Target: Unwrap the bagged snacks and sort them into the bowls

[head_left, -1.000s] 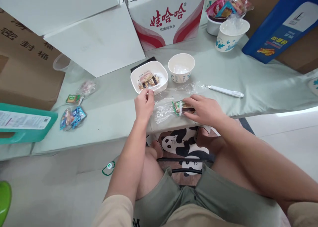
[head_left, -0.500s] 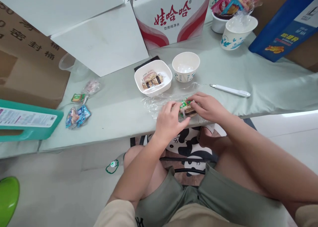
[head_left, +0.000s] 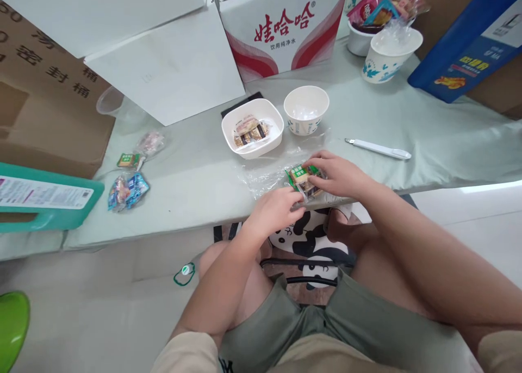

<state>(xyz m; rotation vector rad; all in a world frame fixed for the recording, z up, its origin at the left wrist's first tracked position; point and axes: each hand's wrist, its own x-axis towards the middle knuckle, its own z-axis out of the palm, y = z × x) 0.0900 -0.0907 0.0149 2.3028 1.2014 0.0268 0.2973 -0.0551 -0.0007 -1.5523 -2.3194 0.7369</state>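
Note:
Small wrapped biscuit packets with green-and-clear wrappers point(head_left: 300, 173) lie bunched on a sheet of clear plastic film point(head_left: 265, 178) at the table's front edge. My right hand point(head_left: 340, 174) grips them from the right, its fingers bent over the top. Just below and left of the packets is my left hand point(head_left: 275, 207), with thumb and fingers apart and nothing visible between them. Behind them stands a white square bowl point(head_left: 228, 140) holding several wrapped biscuits point(head_left: 250, 131). A white paper cup point(head_left: 305, 125) with clear plastic inside stands beside it.
A white box cutter point(head_left: 379, 148) lies to the right. Loose snack packets point(head_left: 128, 191) are on the left near a teal container point(head_left: 49, 199). White cartons point(head_left: 171, 63) rise at the back. A patterned cup point(head_left: 383, 63) and a blue box point(head_left: 460, 52) stand at back right.
My left hand has come off the packets and moved down and left towards the table edge. More of the green wrappers now shows. My right hand stays on the packets.

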